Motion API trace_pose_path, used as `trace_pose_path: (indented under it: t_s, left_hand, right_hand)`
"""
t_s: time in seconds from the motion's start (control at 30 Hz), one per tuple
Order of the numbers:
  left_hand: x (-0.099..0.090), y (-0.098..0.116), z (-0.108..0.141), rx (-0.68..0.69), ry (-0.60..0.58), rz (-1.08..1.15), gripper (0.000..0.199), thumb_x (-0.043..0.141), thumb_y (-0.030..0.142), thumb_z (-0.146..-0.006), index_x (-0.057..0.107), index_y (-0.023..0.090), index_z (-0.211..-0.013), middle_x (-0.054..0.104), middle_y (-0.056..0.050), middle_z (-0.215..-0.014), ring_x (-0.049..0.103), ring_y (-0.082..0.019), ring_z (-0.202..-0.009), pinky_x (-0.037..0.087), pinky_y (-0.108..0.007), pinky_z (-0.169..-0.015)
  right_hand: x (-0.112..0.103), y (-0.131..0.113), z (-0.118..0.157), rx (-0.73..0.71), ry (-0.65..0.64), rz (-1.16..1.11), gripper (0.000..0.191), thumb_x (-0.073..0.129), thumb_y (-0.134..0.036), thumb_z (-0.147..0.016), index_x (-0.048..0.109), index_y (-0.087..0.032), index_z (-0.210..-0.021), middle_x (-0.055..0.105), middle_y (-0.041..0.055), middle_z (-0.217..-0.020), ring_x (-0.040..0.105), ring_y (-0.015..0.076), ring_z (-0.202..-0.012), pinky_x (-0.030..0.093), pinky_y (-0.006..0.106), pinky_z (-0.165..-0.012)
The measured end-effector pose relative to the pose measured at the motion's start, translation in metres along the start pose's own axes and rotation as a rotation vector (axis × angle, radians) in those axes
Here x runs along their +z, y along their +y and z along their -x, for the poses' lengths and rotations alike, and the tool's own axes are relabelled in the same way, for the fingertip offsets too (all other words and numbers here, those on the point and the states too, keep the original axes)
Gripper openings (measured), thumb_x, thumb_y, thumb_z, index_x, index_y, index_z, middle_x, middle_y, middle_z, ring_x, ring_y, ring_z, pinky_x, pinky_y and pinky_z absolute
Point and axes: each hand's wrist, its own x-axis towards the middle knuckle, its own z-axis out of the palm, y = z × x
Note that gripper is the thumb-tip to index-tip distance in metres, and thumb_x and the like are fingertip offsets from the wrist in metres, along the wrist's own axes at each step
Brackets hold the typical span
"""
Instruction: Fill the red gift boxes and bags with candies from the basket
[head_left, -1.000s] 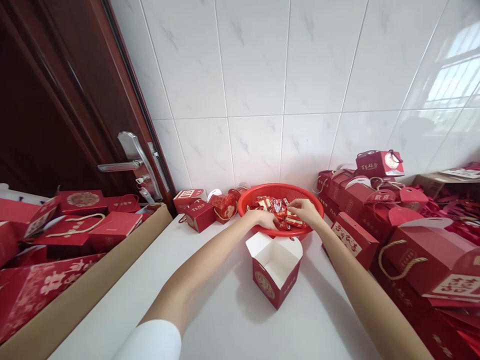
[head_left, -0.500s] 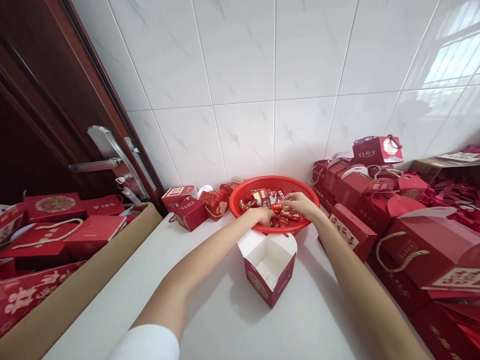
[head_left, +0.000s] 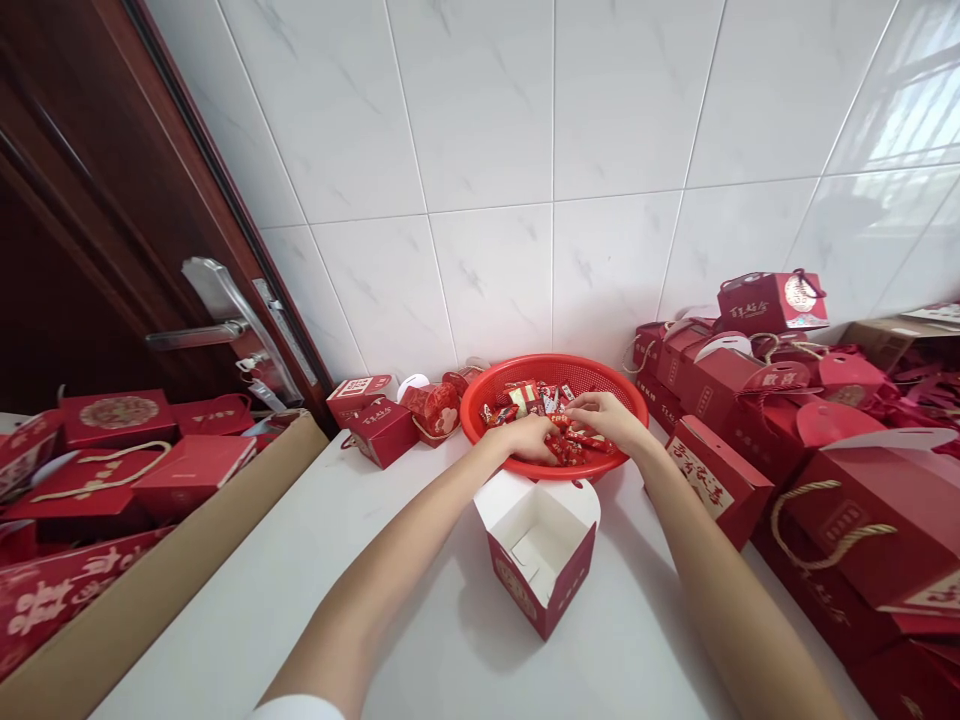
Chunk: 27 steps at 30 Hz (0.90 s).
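Note:
Both my hands are inside a red plastic basket (head_left: 480,385) of small wrapped candies (head_left: 534,398). On its near left side, my left hand (head_left: 529,438) is bent down into the pile, fingers curled on candies and the tips partly hidden. My right hand (head_left: 604,416) is over the right part of the pile, its thumb and fingers closed on a red-wrapped candy. Just in front of the basket, between my forearms, stands an open dark-red gift box (head_left: 541,575) with a white inside and its top flaps raised; no candy shows in it.
Small red gift boxes (head_left: 382,430) stand left of the basket. Many red boxes with rope handles (head_left: 847,520) are piled at the right. A cardboard carton (head_left: 225,520) of red boxes borders the white table (head_left: 247,610) on the left, near a dark door (head_left: 112,200). Behind rises a tiled wall (head_left: 487,120).
My left hand has pushed a little further right into the candies. My right hand has shifted slightly and stays over the pile. The view has tilted a little; the box stands where it was.

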Motion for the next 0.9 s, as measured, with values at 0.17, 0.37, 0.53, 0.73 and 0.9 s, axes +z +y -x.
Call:
trace_pose_path:
  t_s: [0.17, 0.37, 0.53, 0.73, 0.9]
  left_hand:
    - [0.002, -0.003, 0.001, 0.091, 0.197, 0.265, 0.038, 0.066, 0.028, -0.076, 0.068, 0.016, -0.112, 0.072, -0.005, -0.094, 0.066, -0.024, -0.088, 0.05, -0.031, -0.078]
    - [0.004, -0.003, 0.001, 0.132, 0.318, 0.371, 0.04, 0.067, 0.028, -0.08, 0.065, 0.012, -0.118, 0.072, -0.009, -0.112, 0.065, -0.027, -0.105, 0.049, -0.033, -0.09]
    - [0.008, -0.001, 0.002, 0.014, 0.155, 0.325, 0.066, 0.071, 0.021, -0.073, 0.052, 0.014, -0.136, 0.073, -0.008, -0.101, 0.069, -0.026, -0.09, 0.052, -0.031, -0.077]
    - [0.007, 0.006, 0.004, -0.032, 0.004, 0.054, 0.06, 0.074, 0.025, -0.068, 0.062, 0.018, -0.126, 0.072, -0.01, -0.109, 0.066, -0.031, -0.101, 0.05, -0.033, -0.083]
    - [0.007, 0.007, 0.002, -0.049, -0.111, -0.094, 0.053, 0.07, 0.031, -0.072, 0.063, 0.023, -0.125, 0.068, -0.011, -0.125, 0.064, -0.033, -0.107, 0.05, -0.034, -0.086]
  right_hand:
    - [-0.001, 0.003, 0.0, -0.037, -0.05, 0.089, 0.014, 0.069, -0.028, -0.079, 0.068, -0.015, -0.082, 0.065, 0.0014, -0.069, 0.059, 0.0121, -0.062, 0.046, 0.02, -0.053]
    - [0.0, 0.001, 0.003, 0.039, -0.121, -0.027, 0.026, 0.076, -0.025, -0.076, 0.066, -0.018, -0.098, 0.064, -0.0008, -0.064, 0.061, 0.0142, -0.059, 0.05, 0.024, -0.056]
    - [0.001, 0.007, 0.0, 0.025, -0.018, 0.046, 0.012, 0.069, -0.013, -0.076, 0.067, -0.015, -0.088, 0.063, -0.0002, -0.06, 0.06, 0.0143, -0.056, 0.049, 0.025, -0.057]
    - [0.0, 0.015, -0.006, -0.023, 0.121, 0.213, 0.011, 0.066, -0.012, -0.072, 0.069, -0.015, -0.082, 0.065, 0.0009, -0.065, 0.059, 0.0146, -0.062, 0.045, 0.024, -0.06]
    - [0.0, 0.015, -0.007, -0.055, 0.122, 0.264, 0.011, 0.062, -0.013, -0.073, 0.069, -0.015, -0.082, 0.068, 0.0042, -0.075, 0.061, 0.0161, -0.073, 0.045, 0.025, -0.067]
